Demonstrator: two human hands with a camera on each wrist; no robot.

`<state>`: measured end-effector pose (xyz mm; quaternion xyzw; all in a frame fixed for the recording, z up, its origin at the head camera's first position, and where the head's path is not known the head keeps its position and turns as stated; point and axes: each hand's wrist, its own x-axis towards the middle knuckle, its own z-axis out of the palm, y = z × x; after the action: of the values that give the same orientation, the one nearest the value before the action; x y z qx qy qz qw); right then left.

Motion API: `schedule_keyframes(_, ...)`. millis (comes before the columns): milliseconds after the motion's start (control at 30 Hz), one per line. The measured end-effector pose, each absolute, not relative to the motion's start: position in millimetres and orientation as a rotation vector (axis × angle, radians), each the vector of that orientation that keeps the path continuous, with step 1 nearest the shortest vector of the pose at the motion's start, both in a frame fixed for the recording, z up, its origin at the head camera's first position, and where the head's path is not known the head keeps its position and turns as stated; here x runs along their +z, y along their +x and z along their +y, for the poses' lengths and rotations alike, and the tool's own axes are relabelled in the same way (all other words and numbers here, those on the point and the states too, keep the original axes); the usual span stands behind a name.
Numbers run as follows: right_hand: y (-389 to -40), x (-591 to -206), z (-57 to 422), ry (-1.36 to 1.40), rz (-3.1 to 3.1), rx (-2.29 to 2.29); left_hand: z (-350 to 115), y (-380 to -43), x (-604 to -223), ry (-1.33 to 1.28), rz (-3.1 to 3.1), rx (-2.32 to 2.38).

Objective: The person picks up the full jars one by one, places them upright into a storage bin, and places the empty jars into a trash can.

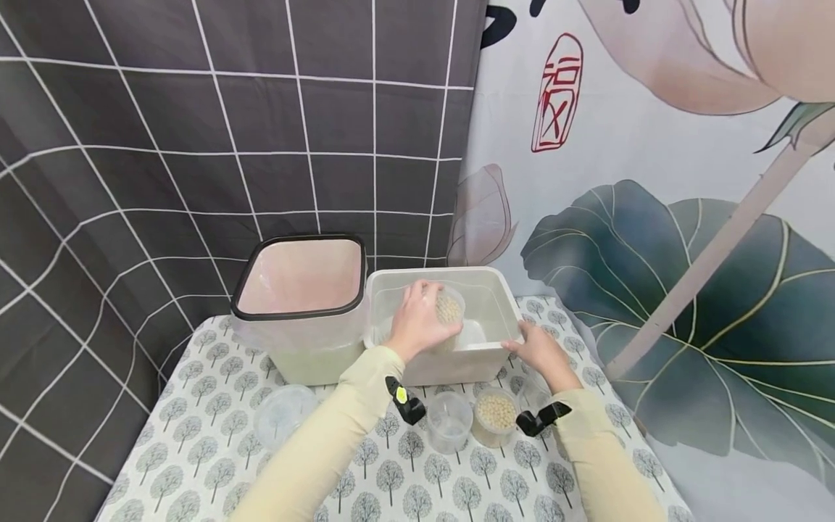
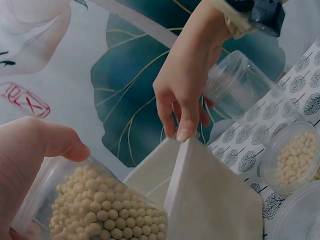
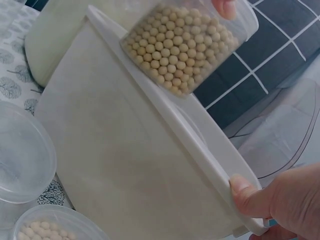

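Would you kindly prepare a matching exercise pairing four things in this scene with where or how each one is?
Things
1. Left hand
2. Right hand
3. Bin
4. White box

Descriptions
A. Pink inside, black rim on top
B. Grips the box's edge
C. Stands just right of the bin
D. Holds a jar of beans

Pairs: 1-D, 2-B, 3-A, 4-C

Head view looks down — closer wrist views face inward, sharing the white bin (image 1: pixel 450 368).

Bin (image 1: pixel 313 366), tub (image 1: pixel 459 367), jars (image 1: pixel 496 415) on cloth (image 1: pixel 202 442)
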<state>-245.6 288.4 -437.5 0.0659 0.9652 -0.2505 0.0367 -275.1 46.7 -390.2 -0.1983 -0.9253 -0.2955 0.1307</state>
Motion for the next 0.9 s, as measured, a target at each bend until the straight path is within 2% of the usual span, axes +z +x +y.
schedule_keyframes(900,-246,-438,290,0.239,2.95,-0.783,62,-306,-399,-0.553,-2.67,-1.019)
